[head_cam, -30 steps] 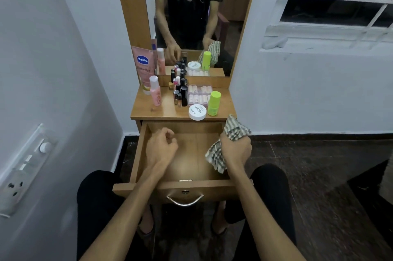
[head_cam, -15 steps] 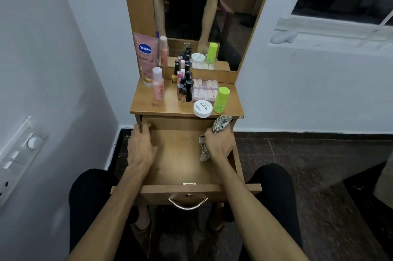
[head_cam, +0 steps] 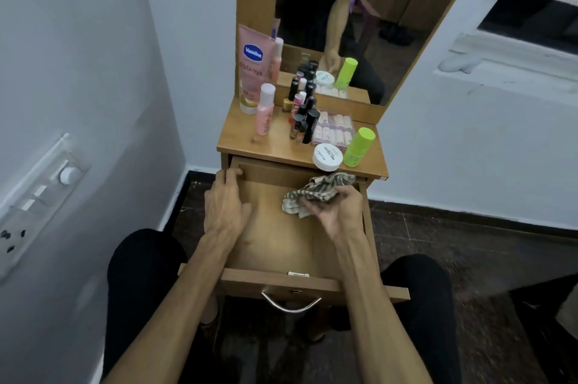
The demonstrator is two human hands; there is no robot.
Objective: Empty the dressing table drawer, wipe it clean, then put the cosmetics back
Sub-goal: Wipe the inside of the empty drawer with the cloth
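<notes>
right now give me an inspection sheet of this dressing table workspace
surface: wooden tabletop, crowded with cosmetics
job's things: drawer pulled open, nothing seen inside; checked cloth over its back right
clutter: Vaseline tube, pink bottle, nail polish bottles, white jar, green bottle
grippers: left hand rests on the drawer's left wall, fingers at its back corner; right hand grips the cloth
cables: nothing seen
surroundings: mirror, wall switchboard, window

Left hand (head_cam: 223, 208) flat, fingers extended forward; right hand (head_cam: 336, 206) palm-up, fingers curled in a grip.
</notes>
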